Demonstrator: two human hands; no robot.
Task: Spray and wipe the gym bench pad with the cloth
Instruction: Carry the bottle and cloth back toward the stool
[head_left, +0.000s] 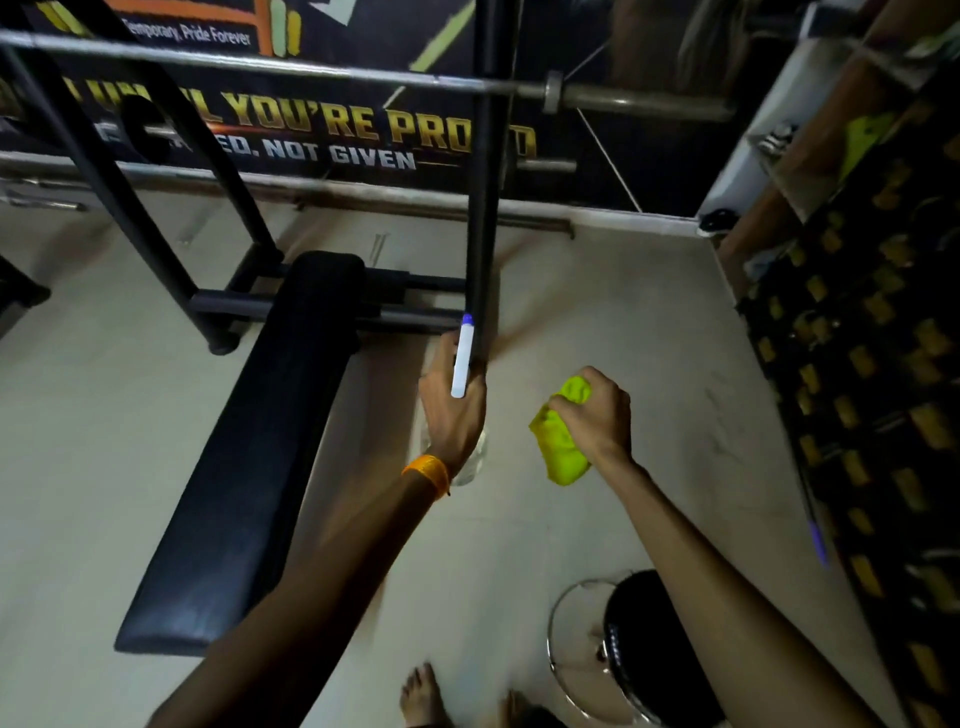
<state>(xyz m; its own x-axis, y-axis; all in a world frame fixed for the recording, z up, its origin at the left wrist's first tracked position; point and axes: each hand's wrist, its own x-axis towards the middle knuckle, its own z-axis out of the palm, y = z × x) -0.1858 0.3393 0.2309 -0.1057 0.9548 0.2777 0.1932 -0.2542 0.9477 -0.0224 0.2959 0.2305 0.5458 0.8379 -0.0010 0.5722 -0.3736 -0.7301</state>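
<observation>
The black gym bench pad (249, 457) runs diagonally from lower left toward the rack at upper middle. My left hand (449, 410), with an orange band on the wrist, is to the right of the pad and shut on a spray bottle (462, 358); its white head with a blue tip points up and its clear body shows below my wrist. My right hand (597, 415) is further right over the floor, shut on a bunched yellow-green cloth (561, 441). Neither hand touches the pad.
A black rack upright (483, 208) stands just behind my left hand, with a steel barbell (311, 70) across the top. A black stool with a chrome ring (639, 644) is at lower right by my bare feet. A patterned surface (872, 389) lines the right side.
</observation>
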